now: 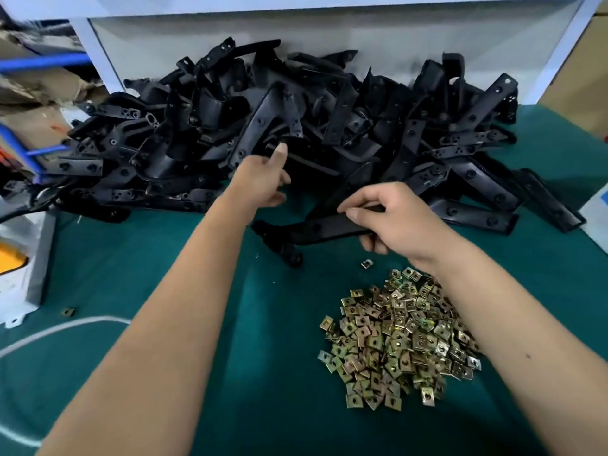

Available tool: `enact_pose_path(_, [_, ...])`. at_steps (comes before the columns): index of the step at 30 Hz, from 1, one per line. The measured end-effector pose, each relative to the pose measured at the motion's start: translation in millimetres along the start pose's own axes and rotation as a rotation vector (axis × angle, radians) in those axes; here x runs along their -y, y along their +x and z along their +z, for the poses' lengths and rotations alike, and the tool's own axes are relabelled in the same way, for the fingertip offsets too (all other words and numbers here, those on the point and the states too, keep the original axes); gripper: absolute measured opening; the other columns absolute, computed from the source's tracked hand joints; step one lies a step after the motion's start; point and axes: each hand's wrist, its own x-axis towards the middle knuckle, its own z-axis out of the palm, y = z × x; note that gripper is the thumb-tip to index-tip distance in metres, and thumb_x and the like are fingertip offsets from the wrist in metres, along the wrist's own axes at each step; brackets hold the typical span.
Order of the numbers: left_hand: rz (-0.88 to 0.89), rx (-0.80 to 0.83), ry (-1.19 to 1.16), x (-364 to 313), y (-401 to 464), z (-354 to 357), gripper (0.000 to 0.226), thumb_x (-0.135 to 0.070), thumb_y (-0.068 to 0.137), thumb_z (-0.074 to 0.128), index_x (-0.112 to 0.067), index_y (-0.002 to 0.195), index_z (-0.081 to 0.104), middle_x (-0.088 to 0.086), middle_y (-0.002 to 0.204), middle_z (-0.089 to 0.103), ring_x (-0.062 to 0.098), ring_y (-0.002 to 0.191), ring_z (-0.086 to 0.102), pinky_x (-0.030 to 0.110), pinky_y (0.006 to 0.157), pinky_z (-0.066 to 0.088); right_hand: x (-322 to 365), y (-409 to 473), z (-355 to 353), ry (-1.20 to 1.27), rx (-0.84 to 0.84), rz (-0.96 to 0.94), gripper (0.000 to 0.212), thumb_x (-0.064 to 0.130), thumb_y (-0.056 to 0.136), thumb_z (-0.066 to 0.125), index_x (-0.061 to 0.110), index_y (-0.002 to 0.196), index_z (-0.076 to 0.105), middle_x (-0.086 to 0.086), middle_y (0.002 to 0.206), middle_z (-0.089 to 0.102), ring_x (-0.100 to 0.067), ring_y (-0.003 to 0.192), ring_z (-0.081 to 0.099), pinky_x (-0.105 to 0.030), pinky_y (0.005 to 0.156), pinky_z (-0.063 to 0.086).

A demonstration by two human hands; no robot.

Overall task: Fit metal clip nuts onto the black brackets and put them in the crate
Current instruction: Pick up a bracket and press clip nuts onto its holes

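A big heap of black brackets (296, 126) lies across the back of the green table (256, 357). My right hand (391, 218) grips one long black bracket (309, 230) by its right end, just above the cloth in front of the heap. My left hand (266, 179) reaches to the heap's front edge with fingers spread and loose, holding nothing. A pile of brass-coloured clip nuts (398, 340) sits near my right forearm. One single clip nut (367, 263) lies apart just below the held bracket.
A white panel (329, 37) stands behind the heap. Cardboard boxes (36, 90) and blue bars are at the left, with a white metal unit (29, 261) on the table's left edge. A stray clip nut (68, 311) lies near it. No crate is in view.
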Motion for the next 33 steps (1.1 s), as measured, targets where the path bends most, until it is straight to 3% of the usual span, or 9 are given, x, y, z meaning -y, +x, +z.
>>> enact_pose_path(4, [0.026, 0.024, -0.369, 51, -54, 4, 0.063, -0.059, 0.105, 0.041, -0.005, 0.098, 0.072, 0.009, 0.117, 0.074, 0.027, 0.091, 0.077, 0.043, 0.080, 0.060, -16, -31, -2, 0.172, -0.077, -0.056, 0.019, 0.015, 0.104, 0.058, 0.022, 0.100, 0.075, -0.005, 0.062, 0.060, -0.016, 0.044, 0.052, -0.024, 0.038, 0.035])
enact_pose_path(7, [-0.101, 0.361, -0.482, 59, -75, -2, 0.057, -0.057, 0.102, 0.048, -0.009, 0.099, 0.078, 0.015, 0.110, 0.076, 0.022, 0.085, 0.076, 0.034, 0.069, 0.060, -27, -37, -1, 0.301, -0.205, -0.073, 0.019, 0.013, 0.102, 0.061, 0.028, 0.106, 0.071, 0.003, 0.080, 0.060, -0.017, 0.049, 0.054, -0.023, 0.039, 0.034])
enact_pose_path(11, [0.000, 0.761, -0.420, 62, -87, -11, 0.045, -0.039, 0.080, 0.083, -0.010, 0.114, 0.077, 0.022, 0.108, 0.074, 0.023, 0.078, 0.075, 0.023, 0.058, 0.060, -31, -37, 2, 0.389, -0.262, -0.126, 0.025, 0.009, 0.099, 0.065, 0.026, 0.118, 0.062, 0.002, 0.087, 0.067, -0.016, 0.056, 0.056, -0.022, 0.045, 0.041])
enact_pose_path(14, [0.002, 0.873, -0.302, 69, -95, -4, 0.050, -0.007, 0.080, 0.076, -0.007, 0.128, 0.064, 0.012, 0.105, 0.076, 0.016, 0.081, 0.074, 0.021, 0.058, 0.058, -33, -37, 6, 0.397, -0.260, -0.220, 0.027, -0.001, 0.098, 0.064, 0.011, 0.120, 0.056, -0.003, 0.087, 0.071, -0.018, 0.061, 0.060, -0.025, 0.048, 0.046])
enact_pose_path(17, [0.043, 0.858, -0.214, 66, -97, 5, 0.060, -0.005, 0.076, 0.077, -0.011, 0.133, 0.059, 0.009, 0.110, 0.076, 0.014, 0.087, 0.072, 0.019, 0.066, 0.057, -33, -36, 7, 0.385, -0.292, -0.280, 0.027, -0.003, 0.097, 0.065, 0.004, 0.120, 0.052, -0.009, 0.084, 0.070, -0.025, 0.063, 0.066, -0.030, 0.052, 0.055])
enact_pose_path(21, [0.115, 0.729, -0.233, 67, -95, 9, 0.061, 0.004, 0.067, 0.084, -0.009, 0.124, 0.067, 0.016, 0.120, 0.073, 0.023, 0.109, 0.069, 0.030, 0.092, 0.058, -38, -37, -1, 0.309, -0.291, -0.290, 0.040, 0.004, 0.096, 0.068, 0.013, 0.130, 0.049, -0.011, 0.109, 0.068, -0.027, 0.087, 0.073, -0.035, 0.064, 0.060])
enact_pose_path(23, [0.103, 0.621, -0.374, 66, -93, 11, 0.055, 0.006, 0.067, 0.083, -0.008, 0.119, 0.068, 0.015, 0.110, 0.074, 0.024, 0.101, 0.070, 0.033, 0.087, 0.060, -45, -34, -11, -0.074, -0.283, -0.326, 0.029, 0.012, 0.094, 0.072, 0.020, 0.121, 0.063, 0.003, 0.105, 0.070, -0.017, 0.090, 0.069, -0.035, 0.071, 0.058])
enact_pose_path(26, [0.039, 0.433, -0.711, 64, -89, 20, 0.042, 0.002, 0.072, 0.070, -0.008, 0.112, 0.067, 0.008, 0.102, 0.076, 0.022, 0.094, 0.073, 0.033, 0.084, 0.062, -52, -32, -20, -0.493, -0.095, -0.324, 0.018, 0.023, 0.091, 0.077, 0.024, 0.109, 0.076, 0.011, 0.102, 0.069, -0.011, 0.093, 0.061, -0.035, 0.086, 0.051])
enact_pose_path(33, [-0.086, 0.366, -1.050, 60, -88, 34, 0.034, 0.002, 0.073, 0.071, -0.011, 0.103, 0.061, 0.012, 0.102, 0.075, 0.021, 0.091, 0.074, 0.031, 0.073, 0.060, -44, -30, -17, -0.567, 0.095, -0.264, 0.009, 0.021, 0.087, 0.082, 0.026, 0.089, 0.074, 0.012, 0.095, 0.063, -0.009, 0.089, 0.060, -0.038, 0.084, 0.051])
